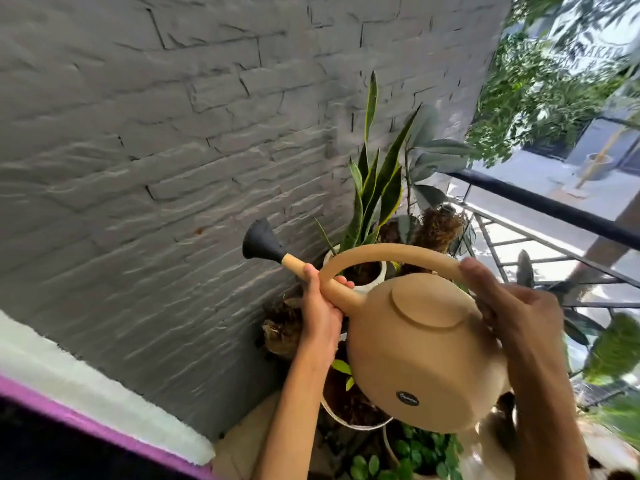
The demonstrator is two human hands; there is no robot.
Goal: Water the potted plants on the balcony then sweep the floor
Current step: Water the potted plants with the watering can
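Centre of frame: tan watering can (422, 355), tilted, held aloft above the potted plants. Left hand (320, 306) closed around the spout base; black rose (260, 244) pointing toward the grey brick wall (138, 133) at left. Right hand (512, 306) wrapped over the arched handle at right. Behind: snake plant (375, 188) in white pot (372, 284). Upper right: black railing (540, 202).

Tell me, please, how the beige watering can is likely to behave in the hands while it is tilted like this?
The watering can looks like stiff plastic, so it should keep its shape. Its round, smooth body could slip or swing, which may be why the left hand steadies the spout while the right hand holds the handle.
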